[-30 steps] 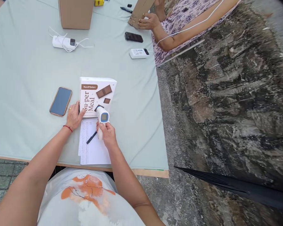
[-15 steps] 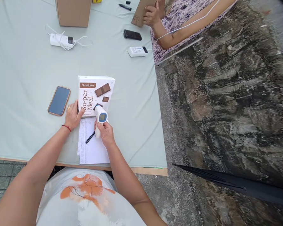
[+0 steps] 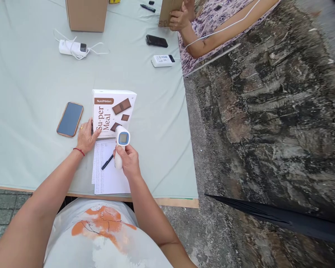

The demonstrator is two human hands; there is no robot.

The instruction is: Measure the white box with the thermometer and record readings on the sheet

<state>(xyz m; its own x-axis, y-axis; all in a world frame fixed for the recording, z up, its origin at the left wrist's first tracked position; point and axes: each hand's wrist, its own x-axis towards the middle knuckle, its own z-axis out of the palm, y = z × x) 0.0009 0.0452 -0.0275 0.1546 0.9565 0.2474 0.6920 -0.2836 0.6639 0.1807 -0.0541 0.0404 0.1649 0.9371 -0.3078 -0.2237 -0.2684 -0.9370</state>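
Right hand is wrapped round a white thermometer gun with a blue-framed greyish screen, right by the lower end of the Su-per Meal box. Left hand pinches that box's lower left edge. Phone left of it, printed sheets below.

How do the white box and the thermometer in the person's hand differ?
The white box is larger and box-shaped; the thermometer is smaller, with a handle. The white box carries brown lettering and pictures; the thermometer has a blue-framed screen. The left hand touches the white box, while the right hand grips the thermometer. Both are mainly white.
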